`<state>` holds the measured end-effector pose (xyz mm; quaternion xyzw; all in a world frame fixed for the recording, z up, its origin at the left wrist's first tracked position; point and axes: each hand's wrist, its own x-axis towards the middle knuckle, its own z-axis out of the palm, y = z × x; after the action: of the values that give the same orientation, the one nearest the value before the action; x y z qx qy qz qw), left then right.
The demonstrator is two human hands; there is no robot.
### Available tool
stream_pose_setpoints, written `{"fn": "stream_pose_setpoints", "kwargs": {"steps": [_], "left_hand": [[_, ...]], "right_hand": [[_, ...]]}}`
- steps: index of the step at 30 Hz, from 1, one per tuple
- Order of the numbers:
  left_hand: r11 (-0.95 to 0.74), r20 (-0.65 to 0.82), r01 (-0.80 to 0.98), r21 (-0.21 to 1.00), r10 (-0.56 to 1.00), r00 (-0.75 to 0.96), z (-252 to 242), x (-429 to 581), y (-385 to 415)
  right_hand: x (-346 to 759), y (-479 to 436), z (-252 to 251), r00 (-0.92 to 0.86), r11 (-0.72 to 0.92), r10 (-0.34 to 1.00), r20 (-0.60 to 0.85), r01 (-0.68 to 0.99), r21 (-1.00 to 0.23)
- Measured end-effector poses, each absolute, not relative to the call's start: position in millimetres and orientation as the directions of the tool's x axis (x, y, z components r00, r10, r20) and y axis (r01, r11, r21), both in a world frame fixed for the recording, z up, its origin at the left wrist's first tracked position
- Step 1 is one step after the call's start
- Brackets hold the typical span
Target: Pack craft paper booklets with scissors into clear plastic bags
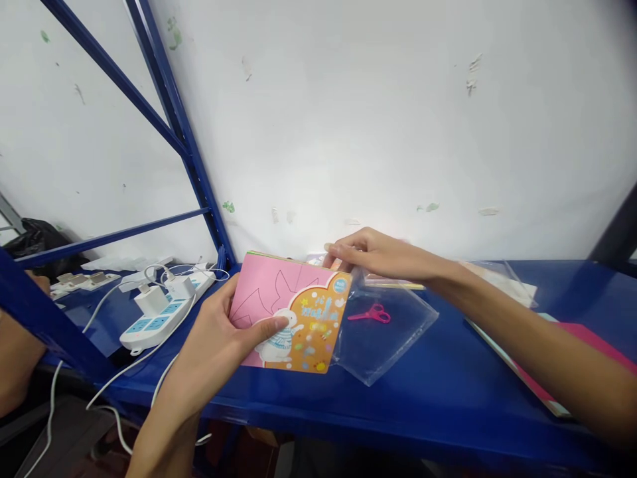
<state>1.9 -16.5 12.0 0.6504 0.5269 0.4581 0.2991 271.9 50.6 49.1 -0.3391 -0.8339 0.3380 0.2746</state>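
Note:
My left hand [219, 332] grips a stack of craft paper sheets [257, 282], tilted up above the blue table. The thumb lies across the front; the other fingers are hidden behind. The front shows a pink sheet with black outlines and an orange cover [323, 317] with a white cartoon rabbit. Bent fingers bring my right hand [363, 252] to the stack's upper right corner, and its fingertips are partly hidden there. Just right of the stack, a clear plastic sleeve [393, 345] lies on the table with small pink scissors [371, 314] on or inside it.
A white power strip [159, 325] with chargers and trailing cables lies left, near a blue metal upright [184, 126]. At right are pink and pale booklets [587, 345] and a clear packet [507, 282]. Another person's arm [20, 338] shows at far left.

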Motion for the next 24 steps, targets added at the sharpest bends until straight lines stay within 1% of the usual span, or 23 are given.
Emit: {"fn": "stream_pose_setpoints", "kwargs": {"steps": [3, 5, 7, 9, 11, 14, 17, 20, 24], "left_hand": [[-0.274, 0.294, 0.438, 0.856, 0.956, 0.023, 14, 6, -19], [-0.273, 0.299, 0.457, 0.847, 0.954, 0.018, 15, 9, -21], [-0.275, 0.307, 0.472, 0.837, 0.952, 0.009, 16, 12, -22], [-0.285, 0.322, 0.472, 0.835, 0.947, 0.002, 16, 13, -23], [-0.292, 0.337, 0.466, 0.835, 0.941, -0.014, 15, 12, -22], [-0.305, 0.381, 0.49, 0.816, 0.923, -0.061, 14, 9, -22], [-0.353, 0.469, 0.562, 0.748, 0.88, -0.072, 14, 8, -23], [-0.408, 0.546, 0.621, 0.669, 0.837, -0.039, 13, 11, -27], [-0.43, 0.581, 0.628, 0.648, 0.812, -0.044, 10, 20, -31]], "right_hand": [[266, 49, 44, -0.64, 0.609, 0.719, 0.271, 0.392, -0.69], [263, 48, 41, -0.652, 0.632, 0.702, 0.287, 0.383, -0.674], [261, 47, 40, -0.673, 0.617, 0.686, 0.276, 0.338, -0.71], [262, 44, 43, -0.706, 0.567, 0.669, 0.231, 0.284, -0.773], [266, 41, 47, -0.737, 0.532, 0.653, 0.173, 0.285, -0.797], [272, 39, 54, -0.77, 0.572, 0.629, 0.108, 0.365, -0.735], [273, 37, 54, -0.774, 0.615, 0.625, 0.099, 0.411, -0.673], [268, 34, 52, -0.75, 0.639, 0.648, 0.132, 0.442, -0.63], [261, 29, 48, -0.699, 0.669, 0.676, 0.232, 0.451, -0.591]]}}
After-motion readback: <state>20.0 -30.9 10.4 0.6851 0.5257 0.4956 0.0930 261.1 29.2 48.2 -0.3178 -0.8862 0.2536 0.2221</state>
